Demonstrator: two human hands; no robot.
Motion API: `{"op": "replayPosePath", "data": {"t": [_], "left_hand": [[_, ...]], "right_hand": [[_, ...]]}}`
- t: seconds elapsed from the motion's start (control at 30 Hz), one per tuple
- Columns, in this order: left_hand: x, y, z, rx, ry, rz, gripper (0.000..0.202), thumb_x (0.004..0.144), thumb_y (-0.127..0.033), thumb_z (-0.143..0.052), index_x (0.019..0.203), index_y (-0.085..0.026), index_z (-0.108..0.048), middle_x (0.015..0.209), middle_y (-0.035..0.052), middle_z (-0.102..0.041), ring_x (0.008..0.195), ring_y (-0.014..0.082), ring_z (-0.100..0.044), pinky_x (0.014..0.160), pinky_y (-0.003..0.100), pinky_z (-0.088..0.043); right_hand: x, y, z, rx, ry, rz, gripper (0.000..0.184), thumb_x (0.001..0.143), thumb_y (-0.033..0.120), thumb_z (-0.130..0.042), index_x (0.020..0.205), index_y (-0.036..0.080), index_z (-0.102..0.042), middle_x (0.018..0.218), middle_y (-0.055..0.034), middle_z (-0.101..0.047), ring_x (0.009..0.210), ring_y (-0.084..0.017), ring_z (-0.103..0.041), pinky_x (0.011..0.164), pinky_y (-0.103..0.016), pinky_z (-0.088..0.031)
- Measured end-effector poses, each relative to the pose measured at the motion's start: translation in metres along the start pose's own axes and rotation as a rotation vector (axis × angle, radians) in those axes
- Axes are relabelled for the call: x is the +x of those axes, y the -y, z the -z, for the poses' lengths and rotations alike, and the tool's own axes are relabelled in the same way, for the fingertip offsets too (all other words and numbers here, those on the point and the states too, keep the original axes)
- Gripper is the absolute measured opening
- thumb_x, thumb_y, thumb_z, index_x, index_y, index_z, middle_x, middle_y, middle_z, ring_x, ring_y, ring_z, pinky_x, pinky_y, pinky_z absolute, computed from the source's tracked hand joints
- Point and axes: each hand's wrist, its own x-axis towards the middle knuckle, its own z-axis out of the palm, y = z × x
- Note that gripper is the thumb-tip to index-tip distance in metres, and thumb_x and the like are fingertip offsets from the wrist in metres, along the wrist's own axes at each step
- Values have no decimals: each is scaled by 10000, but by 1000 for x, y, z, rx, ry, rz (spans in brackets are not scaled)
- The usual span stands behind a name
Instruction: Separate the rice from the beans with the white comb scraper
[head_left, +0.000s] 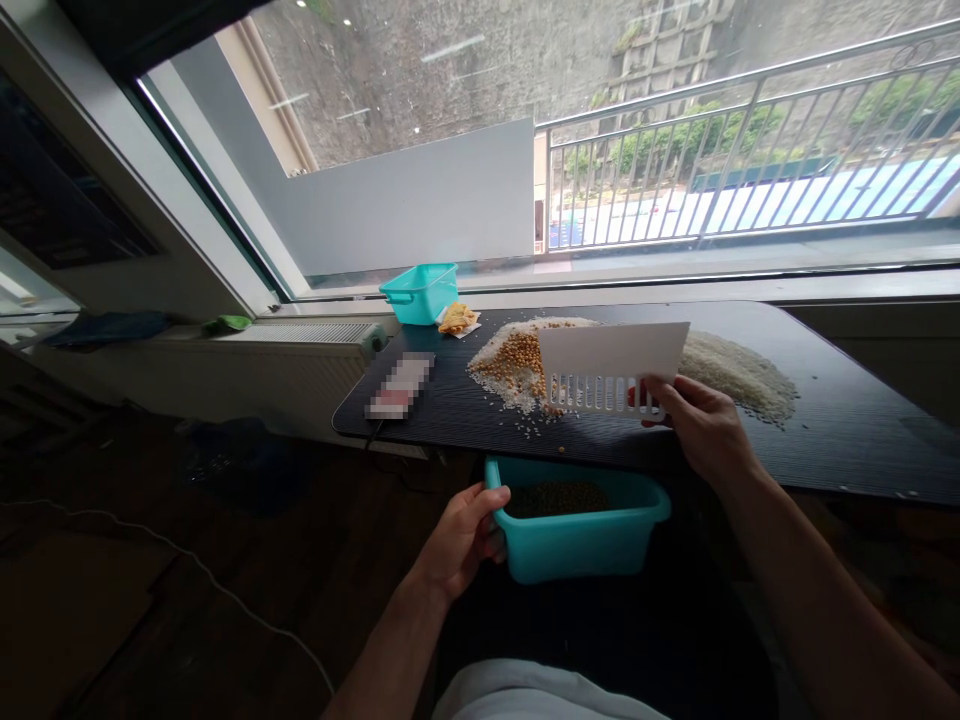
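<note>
My left hand (pixel 469 535) grips the left rim of a teal plastic bin (pixel 581 545), thumb over the edge. Small dark greenish-brown grains (pixel 562 496) lie in the bin, which is below the table's front edge. My right hand (pixel 701 415) pinches the right end of a white flat scraper with a row of slots (pixel 611 352), held up over the table. Behind and left of the scraper is a heap of yellow beans (pixel 517 352) mixed with white rice (pixel 487 382). A pile of rice (pixel 739 375) lies beyond my right hand.
A second teal bin (pixel 424 292) stands at the table's back left, beside some yellowish food on paper (pixel 456 320). A phone with a blurred screen (pixel 401 388) and cable lies at the left edge of the black table (pixel 847 420). A radiator (pixel 322 350) and window lie behind.
</note>
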Motion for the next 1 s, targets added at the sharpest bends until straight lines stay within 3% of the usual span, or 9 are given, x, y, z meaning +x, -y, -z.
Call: {"op": "replayPosePath", "data": {"t": [0.27,0.5,0.83,1.0], "left_hand": [[0,-1,2,12,9,3,545,597,-498,-870,612,-222,-401,460,-121,-335,381,49,-337,402,203,-320],[1,1,2,4,2,6,537,593,-493,-874,609,-218,-413,451,-120,-346,372,45,-331,391,200,-319],[0,1,2,-2,8,12,530,602,-486,-866,615,-216,-411,460,-122,-337,375,44,-343,401,196,-311],[1,1,2,-7,0,10,538,594,-484,-872,600,-217,-406,450,-122,-334,370,45,-341,400,200,-311]], "right_hand": [[-12,2,10,8,-83,-22,391,576,541,-881,790,224,-798,681,4,-741,552,-132,-623,461,-237,-561],[-14,3,13,-45,-34,13,371,597,555,-869,741,221,-794,664,6,-729,557,-121,-597,482,-219,-547],[-13,1,17,-50,31,17,424,569,630,-849,701,231,-793,651,-29,-736,543,-175,-614,450,-283,-526],[-11,-6,21,-86,18,56,408,603,606,-831,737,222,-804,672,-56,-761,558,-212,-667,525,-333,-566]]}}
